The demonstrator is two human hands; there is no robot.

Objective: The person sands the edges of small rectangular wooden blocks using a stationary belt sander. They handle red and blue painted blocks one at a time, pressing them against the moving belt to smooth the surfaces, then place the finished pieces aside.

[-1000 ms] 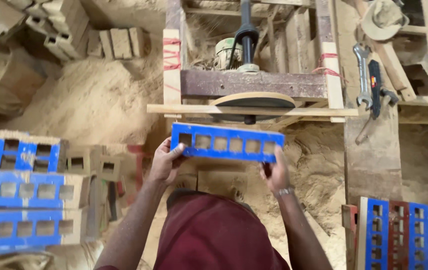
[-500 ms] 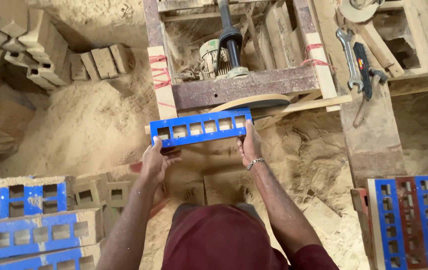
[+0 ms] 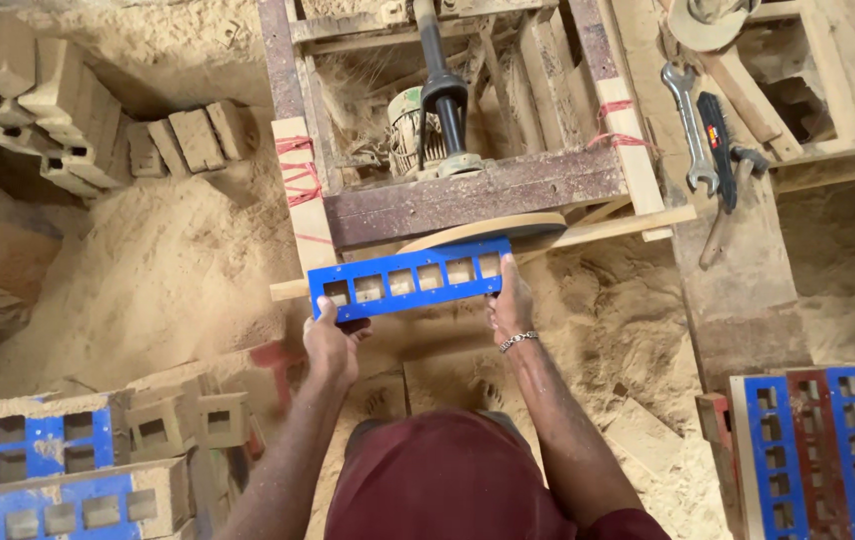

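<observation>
A blue slotted frame (image 3: pixel 410 281) is held level in front of the body, gripped at both ends. The left hand (image 3: pixel 331 343) is closed around its left end, with the thumb on top and the fingers curled underneath. The right hand (image 3: pixel 511 303) is clamped on the right end, fingers wrapped over the edge; a metal bracelet (image 3: pixel 518 341) is worn on that wrist. The frame has a row of square openings, and pale wood is seen through them. Its far edge lies against a curved wooden disc (image 3: pixel 493 228) and a thin wooden strip (image 3: pixel 608 228) at the front of a rough wooden machine frame (image 3: pixel 468 195); whether they actually touch cannot be told.

Inside the machine frame, a motor (image 3: pixel 410 135) and a dark upright shaft (image 3: pixel 438 80) are seen, bedded in sawdust and fibres. Red cord (image 3: pixel 296 170) is wound around the left post.

On the bench to the right, a spanner (image 3: pixel 686 125) and a dark-handled tool (image 3: pixel 720 150) are laid side by side, touching. Beside them an open wooden box (image 3: pixel 798 90) is seen; what it holds cannot be made out.

At lower right, blue and red slotted frames (image 3: pixel 808 450) are stood together on edge. At lower left, more blue frames (image 3: pixel 43 450) are stacked with hollow wooden blocks (image 3: pixel 163 425). Wooden blocks (image 3: pixel 58 100) are piled at upper left, and sawdust (image 3: pixel 158 270) covers the ground.
</observation>
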